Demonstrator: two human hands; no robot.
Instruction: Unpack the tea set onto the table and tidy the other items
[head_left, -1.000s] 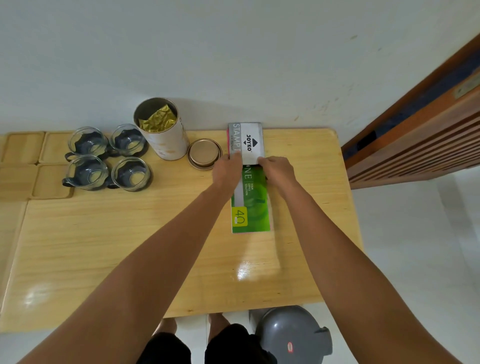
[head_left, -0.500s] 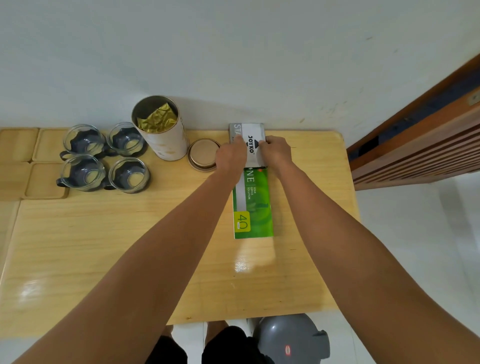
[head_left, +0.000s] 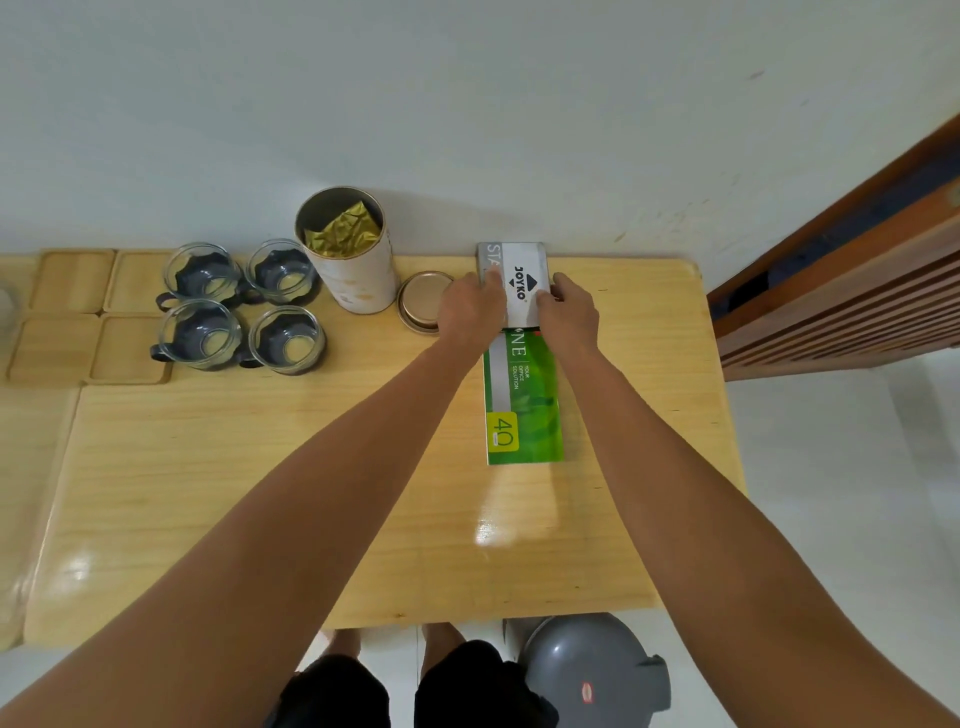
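Observation:
A grey and white Joyko stamp-pad box (head_left: 519, 275) lies at the table's far edge against the wall, on the top end of a green booklet (head_left: 522, 400). My left hand (head_left: 470, 306) grips the box's left side and my right hand (head_left: 569, 309) grips its right side. Several glass cups in grey holders (head_left: 239, 306) stand grouped at the back left. An open white tea canister (head_left: 350, 260) with a gold foil bag inside stands beside them, its round lid (head_left: 423, 301) lying flat next to my left hand.
Wooden coasters (head_left: 72, 317) lie at the far left under and beside the cups. The wooden table (head_left: 260, 467) ends at the wall. A wooden slatted door (head_left: 852, 291) is to the right. A grey bin (head_left: 592, 670) stands on the floor below the near edge.
Both hands have slid the Joyko box away from me along the booklet to the wall, uncovering more of the green booklet.

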